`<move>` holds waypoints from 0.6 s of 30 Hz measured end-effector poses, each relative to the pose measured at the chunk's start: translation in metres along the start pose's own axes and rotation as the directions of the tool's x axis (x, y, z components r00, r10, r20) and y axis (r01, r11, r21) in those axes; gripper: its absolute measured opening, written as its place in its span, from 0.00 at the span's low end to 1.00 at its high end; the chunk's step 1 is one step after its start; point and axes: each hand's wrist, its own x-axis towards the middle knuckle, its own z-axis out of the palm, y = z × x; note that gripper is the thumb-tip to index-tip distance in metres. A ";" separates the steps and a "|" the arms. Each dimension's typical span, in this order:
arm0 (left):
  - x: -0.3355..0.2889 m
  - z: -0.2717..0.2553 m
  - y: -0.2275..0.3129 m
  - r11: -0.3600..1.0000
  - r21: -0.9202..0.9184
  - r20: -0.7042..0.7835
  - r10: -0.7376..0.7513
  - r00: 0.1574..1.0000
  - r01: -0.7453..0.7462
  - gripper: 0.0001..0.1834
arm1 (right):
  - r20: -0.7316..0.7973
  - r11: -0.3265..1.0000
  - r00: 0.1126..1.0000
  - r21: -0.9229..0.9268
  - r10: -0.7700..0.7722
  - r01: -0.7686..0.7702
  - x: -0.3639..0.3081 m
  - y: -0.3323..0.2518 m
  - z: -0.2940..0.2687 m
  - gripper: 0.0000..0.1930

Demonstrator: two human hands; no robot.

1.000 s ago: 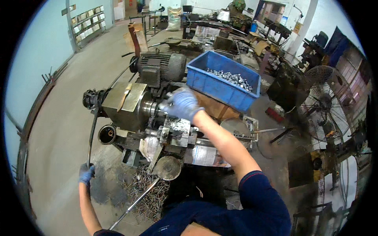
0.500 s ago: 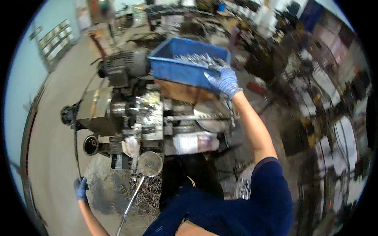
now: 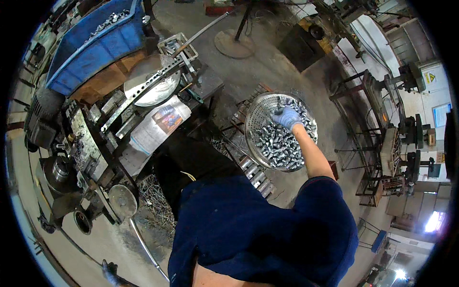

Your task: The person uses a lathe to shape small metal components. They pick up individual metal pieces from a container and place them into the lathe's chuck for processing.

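R hand, gloved, is now in the perforated metal bowl, on top of the metal parts heaped there; fingers partly bent, can't tell if one's gripped. 1 s ago it's at the machine's spindle, 0.5 s ago at the blue bin's near wall, so it's gone well over to the R. View's swung R too: bowl's fully in sight, and blue bin sits far L of R hand & further up, w/ similar parts inside.

L hand, also gloved, stays by lower end of the long dark bar, as in both earlier pics; partly hidden, grip unclear now.

Between hands, approx: round plate w/ silver rod, both up & R of L hand; wiry metal scrap on floor just past them. L of R hand, well apart: shiny disc & printed sheet. Just below-L of bowl, metal cylinders in a row.
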 end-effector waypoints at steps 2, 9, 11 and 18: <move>0.021 -0.050 0.003 0.999 0.032 0.135 0.007 0.991 -0.012 0.12 | 0.198 0.999 0.979 0.010 -0.042 0.041 -0.005 -0.017 0.003 0.32; -0.028 -0.026 0.004 0.946 0.250 0.078 0.192 0.978 -0.205 0.19 | 0.273 0.977 0.962 -0.202 -0.010 0.068 -0.007 -0.040 0.012 0.30; -0.021 -0.036 0.005 0.945 0.241 0.082 0.206 0.975 -0.220 0.19 | 0.290 0.954 0.952 -0.244 -0.097 0.172 -0.003 -0.044 0.020 0.32; -0.030 -0.045 -0.012 0.929 0.226 0.102 0.275 0.956 -0.292 0.19 | 0.212 0.940 0.967 -0.279 -0.139 0.196 -0.004 -0.034 0.032 0.30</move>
